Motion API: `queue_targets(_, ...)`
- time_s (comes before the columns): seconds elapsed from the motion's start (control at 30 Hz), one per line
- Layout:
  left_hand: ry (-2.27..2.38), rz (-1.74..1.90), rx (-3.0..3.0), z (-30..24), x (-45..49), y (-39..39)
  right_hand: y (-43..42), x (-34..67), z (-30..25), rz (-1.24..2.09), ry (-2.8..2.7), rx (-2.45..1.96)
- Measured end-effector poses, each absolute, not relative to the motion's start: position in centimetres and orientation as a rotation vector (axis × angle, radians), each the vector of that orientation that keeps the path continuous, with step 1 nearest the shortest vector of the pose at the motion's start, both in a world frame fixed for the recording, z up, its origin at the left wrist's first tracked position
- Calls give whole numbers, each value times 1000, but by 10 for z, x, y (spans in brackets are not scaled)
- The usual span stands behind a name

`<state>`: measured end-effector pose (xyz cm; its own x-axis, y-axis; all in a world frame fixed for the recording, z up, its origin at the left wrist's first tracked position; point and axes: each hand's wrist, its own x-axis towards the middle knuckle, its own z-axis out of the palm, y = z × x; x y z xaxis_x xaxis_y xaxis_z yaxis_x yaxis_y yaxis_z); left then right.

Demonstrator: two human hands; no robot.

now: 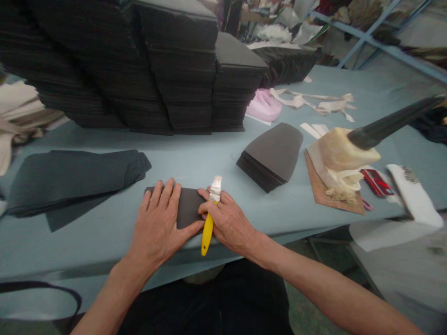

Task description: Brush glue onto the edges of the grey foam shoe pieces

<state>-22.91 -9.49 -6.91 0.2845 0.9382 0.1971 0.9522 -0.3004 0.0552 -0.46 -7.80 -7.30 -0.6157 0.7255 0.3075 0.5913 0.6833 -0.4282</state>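
Note:
My left hand (159, 223) lies flat, fingers spread, on a dark grey cut piece (188, 204) near the front edge of the pale blue table (195, 158). My right hand (226, 221) is closed around a yellow-handled brush (208, 228) whose glue-caked head points away from me, beside the piece's right edge. Its fingertips also touch the piece.
A small stack of the same dark pieces (274, 156) sits to the right. A spread row of dark pieces (77, 179) lies left. Tall black stacks (146, 65) fill the back. A glue block with a dark handle (342, 158) rests on brown board at right.

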Motion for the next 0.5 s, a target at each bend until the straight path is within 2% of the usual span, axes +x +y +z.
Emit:
queue_targets(0.2, -1751, -364, -2476, -64, -231, -93, -75, -4, -61, 467, -2526, -1022)
queue_targets(0.37, -1663, -421, -2491, -75, -239, -90, -70, -2, -56, 344, -2577, -1010)
queue_targets(0.5, -1590, -304, -2554, -76, -249, -89, -70, 0, -56, 247, -2577, -964)
